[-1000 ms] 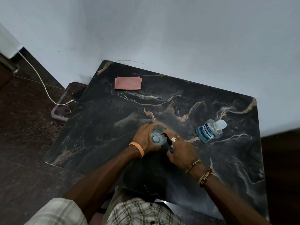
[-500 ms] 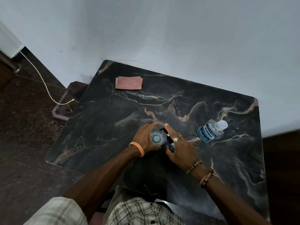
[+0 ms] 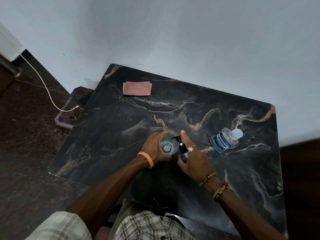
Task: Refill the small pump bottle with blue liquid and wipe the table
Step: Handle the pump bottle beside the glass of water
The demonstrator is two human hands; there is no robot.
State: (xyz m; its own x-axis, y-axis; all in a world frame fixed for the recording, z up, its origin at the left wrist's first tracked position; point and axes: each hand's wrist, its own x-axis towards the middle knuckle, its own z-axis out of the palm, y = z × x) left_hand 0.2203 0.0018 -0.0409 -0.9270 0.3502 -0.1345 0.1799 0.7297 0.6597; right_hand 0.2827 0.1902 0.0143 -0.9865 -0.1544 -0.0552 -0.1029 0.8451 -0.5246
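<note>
- Two arms reach out over the dark marble table (image 3: 112, 135) from checked clothes (image 3: 147, 227) at the near edge.
- R wrist has bead bands (image 3: 207, 178). L wrist has an orange band (image 3: 147, 158).
- L hand (image 3: 154, 149) is wrapped round the small pump bottle (image 3: 168, 147). The btl stands upright near the middle of the table, w/ its mouth open to the top.
- R hand (image 3: 195, 160) is right next to the L hand, almost touching. It pinches the black pump top (image 3: 180, 144) w/ thumb & fingers, and the first finger sticks out straight. The pump top sits just R of the btl mouth, not on it.
- A ring (image 3: 190, 149) shows on one R finger.
- Can't tell how much liquid is in the small btl.
- Farther R, well apart from the hands, a mouthwash bottle (image 3: 223, 141) w/ blue liquid lies on its side, clear cap on and pointing far-right.
- At the far L corner of the table a pink cloth (image 3: 137, 88) lies flat & folded.
- Off the table, far L, a white cable (image 3: 45, 87) runs over the dark floor along the pale wall (image 3: 173, 32).
</note>
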